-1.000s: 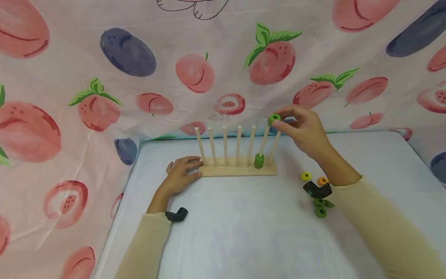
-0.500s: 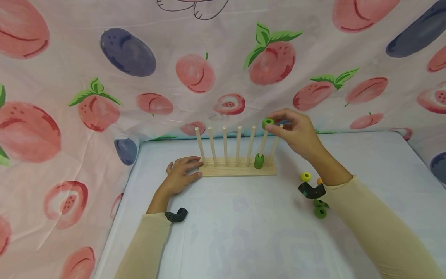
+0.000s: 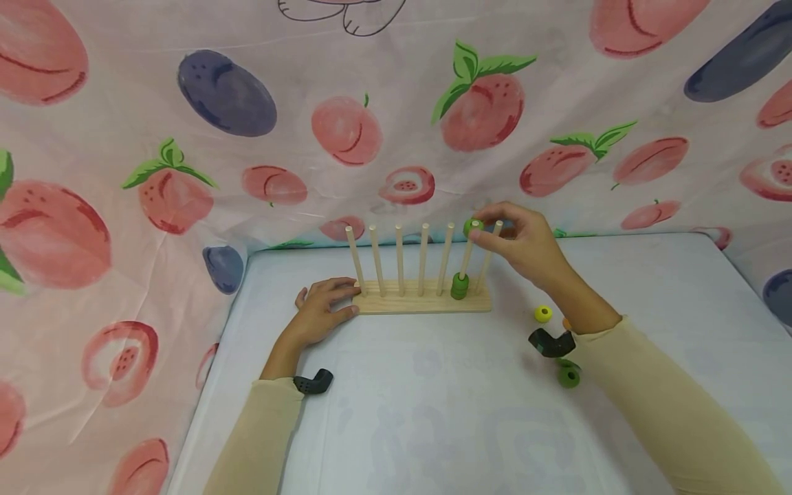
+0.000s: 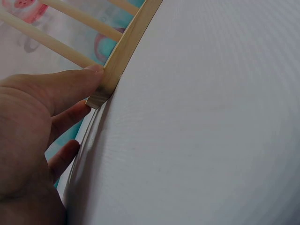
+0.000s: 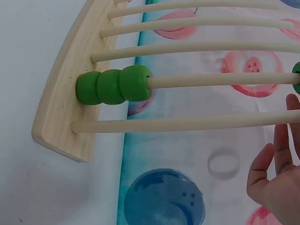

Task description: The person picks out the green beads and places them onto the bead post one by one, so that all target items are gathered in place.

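Note:
A wooden base with several upright pegs [image 3: 421, 304] stands at the back of the table. My left hand [image 3: 318, 313] grips its left end; in the left wrist view the thumb of that hand [image 4: 28, 117] lies against the wood [image 4: 124, 51], fingertips on the other side. Thumb and fingers of my right hand [image 3: 532, 247] pinch a green bead [image 3: 467, 229] at the top of the second peg from the right, the peg's tip showing in its hole. Low on that peg sit three green beads [image 5: 111, 87]. In the right wrist view the held bead [image 5: 296, 77] is partly cut off.
Right of the base lie a yellow bead [image 3: 543, 314], an orange one [image 3: 566, 323] partly behind my right wrist, and green pieces [image 3: 569, 377] below the black wrist device [image 3: 551, 342]. A fruit-patterned cloth [image 3: 346, 130] hangs behind the table.
My right hand has moved left and down with the green bead, from above the peg onto its tip. The left hand has stayed at the base's end.

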Tool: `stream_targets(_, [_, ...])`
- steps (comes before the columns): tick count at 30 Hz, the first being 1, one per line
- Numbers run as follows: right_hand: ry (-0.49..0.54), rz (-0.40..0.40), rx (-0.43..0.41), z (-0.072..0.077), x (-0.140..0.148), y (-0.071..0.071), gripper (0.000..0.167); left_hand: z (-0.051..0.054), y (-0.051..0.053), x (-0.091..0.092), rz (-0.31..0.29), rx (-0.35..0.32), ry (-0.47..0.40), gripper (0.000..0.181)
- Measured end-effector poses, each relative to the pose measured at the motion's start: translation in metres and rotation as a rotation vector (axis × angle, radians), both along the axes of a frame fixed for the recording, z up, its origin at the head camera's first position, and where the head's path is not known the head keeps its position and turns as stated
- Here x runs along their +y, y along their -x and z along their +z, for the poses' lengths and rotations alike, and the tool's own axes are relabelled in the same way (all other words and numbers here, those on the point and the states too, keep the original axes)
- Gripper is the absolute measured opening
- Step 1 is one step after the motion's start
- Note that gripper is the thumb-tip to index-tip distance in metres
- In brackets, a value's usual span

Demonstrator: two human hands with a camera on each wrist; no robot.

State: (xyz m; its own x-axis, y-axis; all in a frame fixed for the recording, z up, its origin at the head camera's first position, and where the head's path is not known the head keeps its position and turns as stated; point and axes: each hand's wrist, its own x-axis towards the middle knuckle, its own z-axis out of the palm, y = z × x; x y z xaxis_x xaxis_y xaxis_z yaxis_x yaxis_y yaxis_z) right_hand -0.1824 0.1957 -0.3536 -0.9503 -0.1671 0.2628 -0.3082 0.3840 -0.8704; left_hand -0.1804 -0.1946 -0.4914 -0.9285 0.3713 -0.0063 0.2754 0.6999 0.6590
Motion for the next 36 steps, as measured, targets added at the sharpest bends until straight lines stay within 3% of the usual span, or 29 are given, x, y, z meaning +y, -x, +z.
stream_targets(36, [0.006, 0.016, -0.025, -0.0077, 0.0016, 0.0022, 0.024, 0.0019, -0.0001, 0.0004, -0.007, -0.002, -0.003, 0.043])
